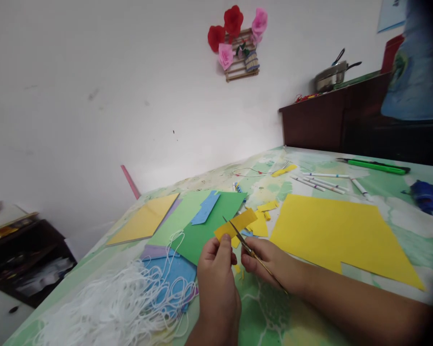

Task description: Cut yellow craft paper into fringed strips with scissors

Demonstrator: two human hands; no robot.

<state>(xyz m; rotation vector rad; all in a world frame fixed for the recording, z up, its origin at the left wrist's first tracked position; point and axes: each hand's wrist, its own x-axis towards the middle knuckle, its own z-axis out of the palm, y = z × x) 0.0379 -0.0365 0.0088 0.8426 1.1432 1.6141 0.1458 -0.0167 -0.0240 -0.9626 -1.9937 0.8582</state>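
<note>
No txt legible. Approx. 2 o'clock, top edge of view: blue sheet [390,18] on wall [292,43] w/ dark marks [396,3], prob. letters, partly cut off, unreadable. Just below, also approx. 2 o'clock: blue item [416,91] w/ blurred green print [400,65], no words legible.

In the grip, shiny metal scissors [253,253] and a matt paper strip [244,220]; left of it, blurred string [104,302], perhaps cotton; right, a smooth paper sheet [339,230].
</note>
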